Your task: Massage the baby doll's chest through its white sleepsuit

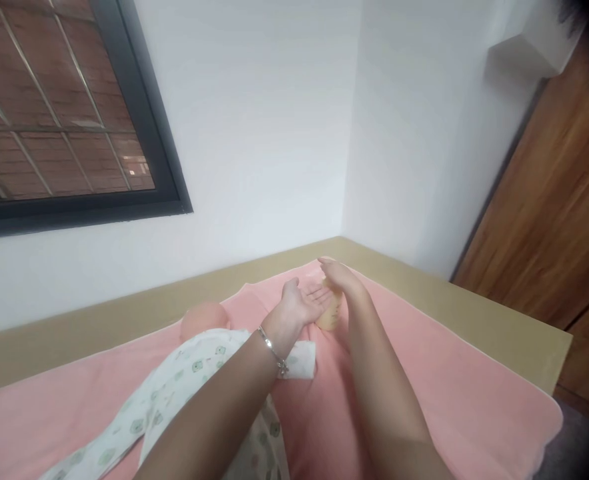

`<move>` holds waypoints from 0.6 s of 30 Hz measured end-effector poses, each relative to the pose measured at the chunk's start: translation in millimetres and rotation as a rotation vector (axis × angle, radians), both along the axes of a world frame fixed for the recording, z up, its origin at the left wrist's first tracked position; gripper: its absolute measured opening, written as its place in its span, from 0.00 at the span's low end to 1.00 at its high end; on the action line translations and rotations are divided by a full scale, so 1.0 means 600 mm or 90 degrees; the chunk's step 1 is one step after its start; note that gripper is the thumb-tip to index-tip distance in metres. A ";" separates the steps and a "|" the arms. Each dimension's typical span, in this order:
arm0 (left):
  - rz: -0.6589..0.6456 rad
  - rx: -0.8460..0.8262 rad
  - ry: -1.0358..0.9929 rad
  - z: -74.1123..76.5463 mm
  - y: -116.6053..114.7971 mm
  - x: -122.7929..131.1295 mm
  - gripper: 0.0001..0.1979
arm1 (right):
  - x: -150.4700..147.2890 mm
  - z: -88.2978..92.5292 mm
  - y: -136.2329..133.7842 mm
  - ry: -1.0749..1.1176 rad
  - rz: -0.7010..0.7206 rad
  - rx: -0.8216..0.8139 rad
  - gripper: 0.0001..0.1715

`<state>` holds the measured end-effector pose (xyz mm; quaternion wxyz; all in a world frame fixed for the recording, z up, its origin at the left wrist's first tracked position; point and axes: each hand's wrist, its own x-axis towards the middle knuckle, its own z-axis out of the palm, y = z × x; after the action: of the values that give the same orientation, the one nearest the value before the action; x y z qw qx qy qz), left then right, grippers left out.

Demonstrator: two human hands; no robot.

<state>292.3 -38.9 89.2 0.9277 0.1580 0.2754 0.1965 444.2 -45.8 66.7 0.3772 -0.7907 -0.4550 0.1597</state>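
My left hand [308, 303] is open, palm up, with its fingers stretched toward a yellow bottle [330, 316]. The bottle stands on a pink sheet and carries small dark markings I cannot read. Over its top arches my right hand [339, 275], fingers extended to the left; the bottle's top is hidden beneath it. Left of my hands lies a baby doll with a smooth bald head [204, 321], in a white garment [194, 367] printed with green figures. One white sleeve [299, 360] reaches out below my left wrist, which wears a silver bracelet [269, 343].
The pink sheet [454, 380] covers much of a tan surface [424, 287] set into a corner of white walls [264, 120]. A dark-framed window [162, 160] with bars is at the upper left. Wooden panels [539, 173] stand at the right.
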 end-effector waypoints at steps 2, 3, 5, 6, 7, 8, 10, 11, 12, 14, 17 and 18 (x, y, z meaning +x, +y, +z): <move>0.011 -0.006 -0.001 0.004 0.001 0.000 0.30 | -0.006 0.003 -0.003 -0.027 -0.015 0.007 0.29; 0.017 -0.009 -0.005 0.006 0.001 0.000 0.30 | -0.010 0.007 -0.006 -0.044 -0.025 0.011 0.29; 0.019 -0.018 -0.028 0.013 0.000 -0.004 0.30 | -0.023 0.020 -0.015 -0.077 -0.049 0.019 0.28; 0.019 -0.021 -0.042 0.017 -0.002 -0.009 0.30 | -0.032 0.030 -0.022 -0.101 -0.063 0.029 0.28; 0.020 -0.022 -0.053 0.024 -0.005 -0.016 0.29 | -0.044 0.041 -0.028 -0.132 -0.076 0.046 0.28; 0.023 -0.021 -0.058 0.031 -0.009 -0.026 0.29 | -0.060 0.054 -0.036 -0.169 -0.085 0.071 0.29; 0.034 -0.014 -0.062 0.052 -0.022 -0.055 0.26 | -0.103 0.080 -0.052 -0.270 -0.074 0.158 0.30; 0.042 -0.008 -0.068 0.065 -0.031 -0.074 0.25 | -0.131 0.091 -0.061 -0.291 -0.036 0.204 0.30; 0.038 0.005 -0.088 0.079 -0.043 -0.097 0.23 | -0.163 0.100 -0.071 -0.292 0.023 0.243 0.30; 0.043 0.065 -0.097 0.107 -0.069 -0.150 0.18 | -0.234 0.110 -0.091 -0.237 0.178 0.272 0.30; 0.121 0.151 -0.069 0.135 -0.108 -0.237 0.13 | -0.339 0.106 -0.119 -0.145 0.345 0.308 0.29; 0.131 0.165 -0.054 0.138 -0.118 -0.265 0.12 | -0.369 0.101 -0.127 -0.122 0.355 0.324 0.29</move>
<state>133.4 -109.7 171.8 0.8854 0.2384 0.2229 0.3309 222.8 -121.8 127.1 0.4592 -0.5290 -0.7108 0.0636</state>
